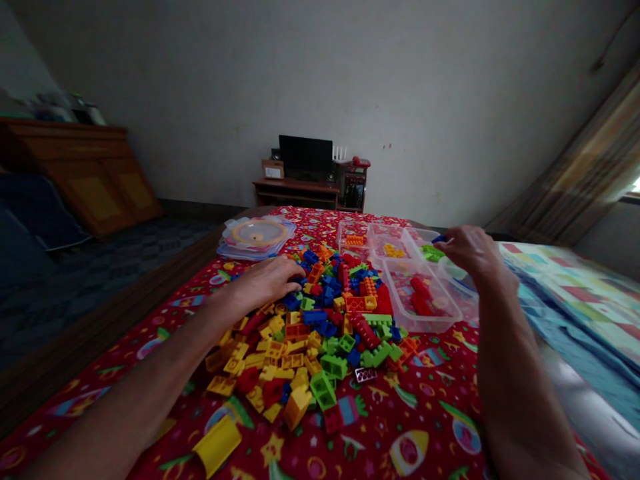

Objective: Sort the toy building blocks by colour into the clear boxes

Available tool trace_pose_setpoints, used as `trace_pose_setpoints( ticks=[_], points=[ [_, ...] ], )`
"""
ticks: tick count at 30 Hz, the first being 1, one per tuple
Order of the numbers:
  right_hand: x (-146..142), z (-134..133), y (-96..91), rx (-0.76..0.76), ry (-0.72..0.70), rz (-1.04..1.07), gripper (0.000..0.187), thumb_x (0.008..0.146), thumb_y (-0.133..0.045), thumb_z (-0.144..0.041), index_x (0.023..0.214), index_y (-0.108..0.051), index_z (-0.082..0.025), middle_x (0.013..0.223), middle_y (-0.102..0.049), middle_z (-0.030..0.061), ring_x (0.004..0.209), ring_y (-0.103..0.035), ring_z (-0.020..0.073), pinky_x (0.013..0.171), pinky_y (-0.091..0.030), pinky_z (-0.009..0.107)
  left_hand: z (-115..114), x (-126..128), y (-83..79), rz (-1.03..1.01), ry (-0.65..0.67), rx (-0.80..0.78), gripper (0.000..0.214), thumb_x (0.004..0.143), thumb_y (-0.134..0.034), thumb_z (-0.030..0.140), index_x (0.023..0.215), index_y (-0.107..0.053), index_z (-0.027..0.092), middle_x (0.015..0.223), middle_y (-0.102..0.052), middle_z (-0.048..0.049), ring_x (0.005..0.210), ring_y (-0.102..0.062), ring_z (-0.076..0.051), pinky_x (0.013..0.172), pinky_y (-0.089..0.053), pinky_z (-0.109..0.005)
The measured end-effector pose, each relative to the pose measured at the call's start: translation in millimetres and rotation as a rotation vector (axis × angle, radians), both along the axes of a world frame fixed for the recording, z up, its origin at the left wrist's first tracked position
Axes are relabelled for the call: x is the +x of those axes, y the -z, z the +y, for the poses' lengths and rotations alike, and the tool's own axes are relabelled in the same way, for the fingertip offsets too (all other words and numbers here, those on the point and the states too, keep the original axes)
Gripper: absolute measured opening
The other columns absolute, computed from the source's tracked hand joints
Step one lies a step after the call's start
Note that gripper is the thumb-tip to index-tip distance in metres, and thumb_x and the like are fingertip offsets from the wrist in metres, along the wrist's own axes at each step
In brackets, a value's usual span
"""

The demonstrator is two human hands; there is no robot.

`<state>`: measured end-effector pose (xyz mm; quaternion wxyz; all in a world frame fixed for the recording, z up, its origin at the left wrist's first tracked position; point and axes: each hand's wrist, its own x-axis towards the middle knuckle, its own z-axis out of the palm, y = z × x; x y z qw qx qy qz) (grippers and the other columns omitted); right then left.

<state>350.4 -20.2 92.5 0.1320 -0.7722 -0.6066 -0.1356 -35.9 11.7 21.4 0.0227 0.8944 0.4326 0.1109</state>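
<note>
A heap of coloured plastic building bricks (pixel 320 327) lies on a red patterned cloth (pixel 430 427). My left hand (pixel 267 280) rests palm down on the far left of the heap, its fingers curled over blue bricks; whether it grips one is hidden. My right hand (pixel 467 248) hovers above a group of clear plastic boxes (pixel 425 320) and pinches a small blue brick (pixel 439 238) at its fingertips. The nearest box holds red bricks (pixel 420 297); others hold green (pixel 433 253), yellow (pixel 393 251) and orange (pixel 355 240) ones.
Clear lids (pixel 256 237) are stacked at the far left of the cloth. A loose yellow piece (pixel 217 443) lies near the front. A colourful blanket (pixel 590 313) lies to the right. A low desk with a monitor (pixel 306 159) stands by the far wall, a wooden cabinet (pixel 90 173) at left.
</note>
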Motion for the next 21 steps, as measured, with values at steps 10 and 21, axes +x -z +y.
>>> trace_pose_setpoints(
  ticks=[10, 21],
  points=[
    [40.8, -1.6, 4.5, 0.064, 0.006, 0.012, 0.017, 0.081, -0.058, -0.029, 0.079, -0.071, -0.018, 0.085, -0.067, 0.0166, 0.075, -0.061, 0.0267, 0.059, -0.037, 0.035, 1.5, 13.6, -0.2, -0.26, -0.049, -0.02, 0.009, 0.069, -0.06, 0.023, 0.077, -0.063, 0.02, 0.081, -0.067, -0.0024, 0.078, -0.061, -0.018, 0.076, -0.048, -0.031],
    [-146.0, -21.4, 30.8, -0.001, -1.054, 0.241, 0.023, 0.09, -0.054, -0.029, 0.107, -0.066, -0.019, 0.087, -0.069, 0.0049, 0.07, -0.056, 0.0115, 0.061, -0.033, 0.023, -34.3, 38.0, -26.9, -0.885, -0.097, -0.667, 0.051, 0.061, -0.073, 0.048, 0.096, -0.047, 0.02, 0.087, -0.067, -0.0034, 0.075, -0.064, -0.017, 0.063, -0.048, -0.027]
  ],
)
